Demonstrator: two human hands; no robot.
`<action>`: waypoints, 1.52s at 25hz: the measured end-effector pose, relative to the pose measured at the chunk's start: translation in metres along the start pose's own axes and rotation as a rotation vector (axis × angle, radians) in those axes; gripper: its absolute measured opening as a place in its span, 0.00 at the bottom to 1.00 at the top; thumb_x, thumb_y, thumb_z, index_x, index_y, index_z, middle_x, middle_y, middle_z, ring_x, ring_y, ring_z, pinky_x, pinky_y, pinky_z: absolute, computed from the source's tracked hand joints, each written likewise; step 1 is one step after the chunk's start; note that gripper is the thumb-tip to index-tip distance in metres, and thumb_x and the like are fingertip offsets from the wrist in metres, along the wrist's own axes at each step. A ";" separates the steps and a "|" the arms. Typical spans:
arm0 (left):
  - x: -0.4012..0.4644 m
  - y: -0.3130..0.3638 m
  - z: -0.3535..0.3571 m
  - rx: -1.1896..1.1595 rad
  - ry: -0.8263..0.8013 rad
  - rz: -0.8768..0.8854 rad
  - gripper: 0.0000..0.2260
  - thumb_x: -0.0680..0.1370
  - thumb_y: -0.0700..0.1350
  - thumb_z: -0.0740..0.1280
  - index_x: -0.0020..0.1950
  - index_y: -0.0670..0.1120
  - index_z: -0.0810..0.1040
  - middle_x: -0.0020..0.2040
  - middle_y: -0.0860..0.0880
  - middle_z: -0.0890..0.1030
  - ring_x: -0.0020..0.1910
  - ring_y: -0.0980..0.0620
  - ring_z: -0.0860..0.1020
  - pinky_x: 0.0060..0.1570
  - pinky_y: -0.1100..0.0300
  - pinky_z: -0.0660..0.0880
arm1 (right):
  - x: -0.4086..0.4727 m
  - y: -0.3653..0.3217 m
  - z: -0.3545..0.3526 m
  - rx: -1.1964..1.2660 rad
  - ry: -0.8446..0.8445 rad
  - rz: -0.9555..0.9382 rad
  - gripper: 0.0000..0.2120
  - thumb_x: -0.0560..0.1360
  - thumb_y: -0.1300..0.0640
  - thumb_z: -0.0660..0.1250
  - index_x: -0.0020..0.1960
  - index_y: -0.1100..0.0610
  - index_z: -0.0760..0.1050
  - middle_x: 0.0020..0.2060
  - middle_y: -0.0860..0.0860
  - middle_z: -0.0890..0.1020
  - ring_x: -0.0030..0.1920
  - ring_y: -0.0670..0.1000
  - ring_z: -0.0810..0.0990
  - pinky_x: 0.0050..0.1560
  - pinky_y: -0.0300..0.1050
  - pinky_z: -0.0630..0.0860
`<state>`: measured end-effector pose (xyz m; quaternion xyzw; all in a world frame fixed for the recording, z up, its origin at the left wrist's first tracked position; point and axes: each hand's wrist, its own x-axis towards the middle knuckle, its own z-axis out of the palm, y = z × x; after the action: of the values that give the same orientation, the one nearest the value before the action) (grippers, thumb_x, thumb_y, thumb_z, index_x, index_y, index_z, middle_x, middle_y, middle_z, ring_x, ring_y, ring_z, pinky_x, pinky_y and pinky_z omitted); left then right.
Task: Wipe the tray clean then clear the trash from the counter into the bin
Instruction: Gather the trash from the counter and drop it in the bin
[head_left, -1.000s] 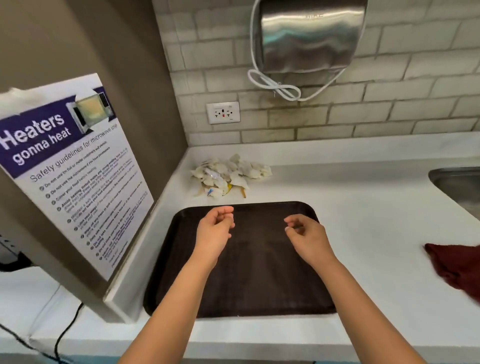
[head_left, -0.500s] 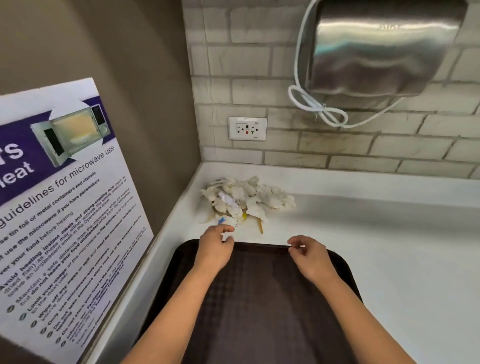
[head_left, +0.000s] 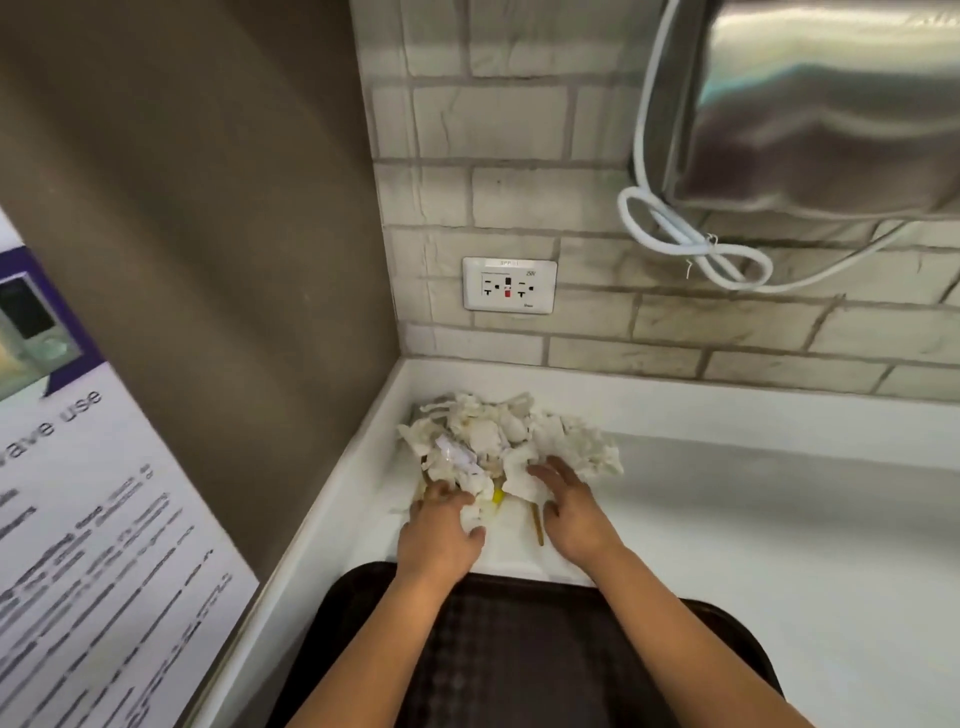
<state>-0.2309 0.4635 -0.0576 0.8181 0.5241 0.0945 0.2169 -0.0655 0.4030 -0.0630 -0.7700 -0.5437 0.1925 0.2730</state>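
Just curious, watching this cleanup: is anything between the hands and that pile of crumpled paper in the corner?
Nothing visible. The left hand and right hand are already on the near edge of the trash, past the tray. The bin is out of view, so that path cannot be judged.

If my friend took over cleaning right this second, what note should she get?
Left hand: on the near-left edge of the crumpled paper trash pile, fingers curled into it.
Right hand: fingers spread flat on the pile's near-right side, not gripping.
The pile sits in the counter corner under the wall socket; a thin brown stick lies between the hands.
The dark tray sits just in front, with no scraps showing on it.
Left to do: gather the pile and carry it to the bin, which is not in view.
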 end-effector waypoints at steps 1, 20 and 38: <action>0.002 0.000 0.002 0.012 0.006 -0.009 0.19 0.74 0.51 0.65 0.65 0.53 0.72 0.71 0.51 0.63 0.68 0.49 0.66 0.62 0.55 0.70 | 0.009 -0.001 0.003 -0.048 -0.035 0.002 0.26 0.77 0.63 0.55 0.73 0.48 0.60 0.76 0.51 0.54 0.73 0.56 0.58 0.71 0.44 0.60; 0.000 -0.004 -0.027 -0.538 0.361 -0.183 0.11 0.79 0.35 0.58 0.53 0.44 0.79 0.51 0.49 0.79 0.49 0.50 0.77 0.48 0.64 0.70 | -0.005 0.003 -0.003 0.300 0.320 0.168 0.10 0.73 0.67 0.62 0.53 0.62 0.74 0.45 0.54 0.78 0.41 0.53 0.78 0.38 0.33 0.68; 0.012 -0.030 -0.036 -0.023 -0.023 -0.227 0.12 0.76 0.39 0.64 0.58 0.44 0.79 0.54 0.44 0.80 0.51 0.46 0.79 0.47 0.60 0.75 | -0.025 0.002 -0.003 0.289 0.303 0.146 0.12 0.73 0.67 0.62 0.54 0.60 0.77 0.50 0.57 0.80 0.51 0.55 0.78 0.48 0.35 0.67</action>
<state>-0.2641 0.4947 -0.0405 0.7520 0.6097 0.0659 0.2418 -0.0707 0.3788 -0.0620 -0.7802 -0.4060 0.1699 0.4444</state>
